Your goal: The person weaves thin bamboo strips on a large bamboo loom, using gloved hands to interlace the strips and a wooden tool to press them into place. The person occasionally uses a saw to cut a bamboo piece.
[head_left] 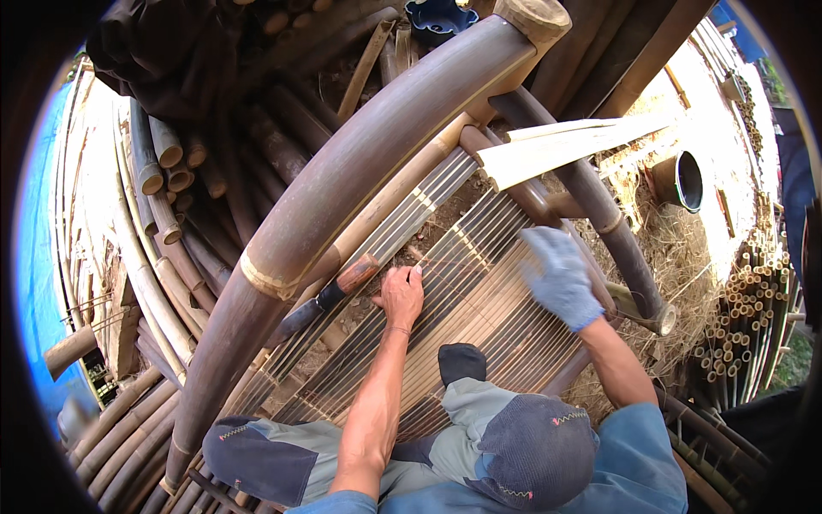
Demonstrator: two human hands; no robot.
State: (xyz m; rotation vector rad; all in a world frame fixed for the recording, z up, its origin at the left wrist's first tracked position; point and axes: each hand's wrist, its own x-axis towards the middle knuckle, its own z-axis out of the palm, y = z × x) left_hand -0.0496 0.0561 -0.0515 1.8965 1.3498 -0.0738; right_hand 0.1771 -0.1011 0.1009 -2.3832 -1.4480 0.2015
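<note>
My bare left hand [401,295] is over the middle of a bamboo slat panel [484,300], its fingers curled at a gap between the slats. What they hold, if anything, is hidden. Just left of it lies a tool [330,295] with a reddish-brown wooden end and a dark wrapped part. On the right, my right hand [561,278] wears a grey-blue glove, slightly blurred, its fingers stretched over the slats near the frame's right rail. I sit on the panel, one dark-socked foot [462,361] resting on it. Thin crosswise strips run between the slats.
A thick dark bamboo pole [377,146] arches along the panel's left side. Pale split bamboo [574,150] lies across the frame's far end. Bamboo poles [171,283] pile at the left; cut bamboo [741,317] stacks at the right, near a dark bucket [681,182].
</note>
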